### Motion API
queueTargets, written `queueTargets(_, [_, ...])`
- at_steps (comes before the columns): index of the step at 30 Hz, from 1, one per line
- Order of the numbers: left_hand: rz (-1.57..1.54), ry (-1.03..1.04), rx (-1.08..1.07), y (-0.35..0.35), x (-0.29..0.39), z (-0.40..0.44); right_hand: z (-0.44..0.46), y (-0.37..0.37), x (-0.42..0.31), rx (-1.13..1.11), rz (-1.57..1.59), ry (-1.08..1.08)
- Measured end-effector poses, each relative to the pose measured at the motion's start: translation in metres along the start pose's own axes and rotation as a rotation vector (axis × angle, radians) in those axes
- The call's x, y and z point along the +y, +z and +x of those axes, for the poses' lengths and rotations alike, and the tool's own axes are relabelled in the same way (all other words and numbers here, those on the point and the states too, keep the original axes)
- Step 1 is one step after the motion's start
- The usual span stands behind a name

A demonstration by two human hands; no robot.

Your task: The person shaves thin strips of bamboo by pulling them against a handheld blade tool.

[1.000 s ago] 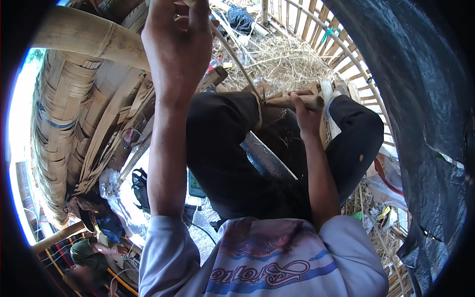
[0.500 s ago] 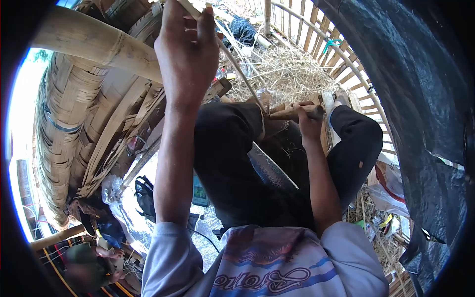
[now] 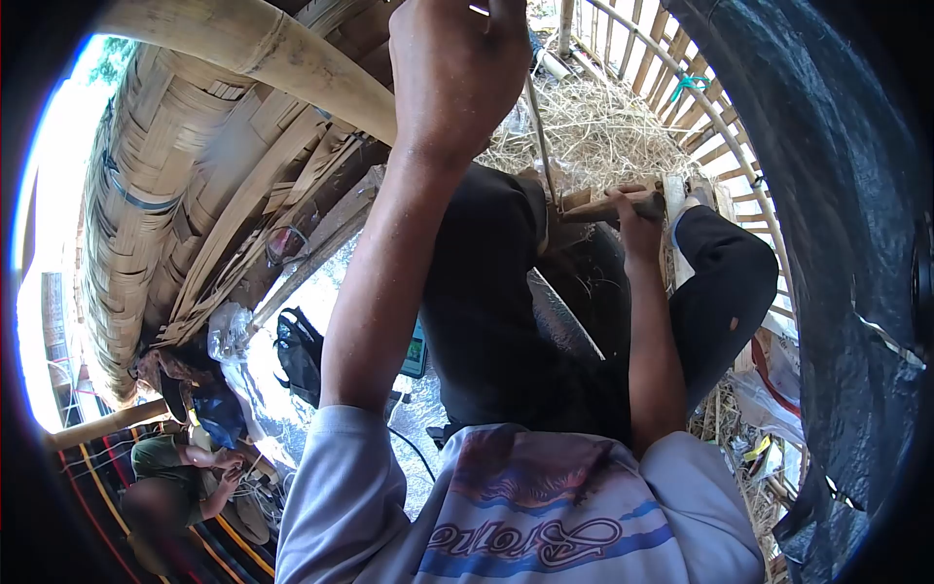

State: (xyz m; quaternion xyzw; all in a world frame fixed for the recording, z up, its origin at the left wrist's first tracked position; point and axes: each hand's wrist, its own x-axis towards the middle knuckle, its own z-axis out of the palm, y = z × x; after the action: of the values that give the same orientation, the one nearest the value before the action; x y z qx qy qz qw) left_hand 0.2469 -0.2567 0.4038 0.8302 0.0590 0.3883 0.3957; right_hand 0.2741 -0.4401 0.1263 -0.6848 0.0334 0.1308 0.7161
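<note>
My left hand is raised at the top edge, its fingertips partly cut off by the frame. From it a thin bamboo strip slants down toward my right hand. My right hand is closed around a thick wooden handle, held between my knees. The strip's lower end meets the handle's left end; whether a blade sits there is too small to tell. Below the right hand, a dark flat piece with a pale edge lies between my legs.
Dry straw shavings cover the ground ahead. A bamboo pole and woven bamboo wall stand at left, a black tarp at right. A phone lies by my leg. Another person's hands show at lower left, above a striped mat.
My left hand has moved up and right in view, drawing the strip more upright. My right hand stays at the handle, which tilts slightly differently. The whole view has shifted a little.
</note>
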Motion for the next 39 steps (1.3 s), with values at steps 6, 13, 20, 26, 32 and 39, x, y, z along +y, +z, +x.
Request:
queueTargets(6, [-0.022,-0.020,0.004,-0.003,-0.003,-0.002,-0.004,0.003,0.019,-0.024,0.028,0.031])
queueTargets(13, [-0.005,-0.044,0.007,-0.007,0.004,-0.004,-0.008,0.004,-0.011,-0.019,0.039,-0.004])
queueTargets(20, [0.035,0.040,0.046,0.001,-0.003,-0.004,-0.008,0.007,0.006,-0.055,-0.053,0.034])
queueTargets(26, [-0.003,-0.019,-0.006,-0.009,-0.004,-0.002,-0.007,0.004,0.003,-0.053,-0.005,0.051])
queueTargets(32, [0.024,0.005,0.086,-0.009,-0.008,-0.005,-0.014,0.007,-0.034,-0.023,0.066,0.046])
queueTargets(39, [-0.034,0.037,0.068,-0.009,-0.020,-0.004,-0.008,0.013,0.014,-0.031,-0.014,-0.035])
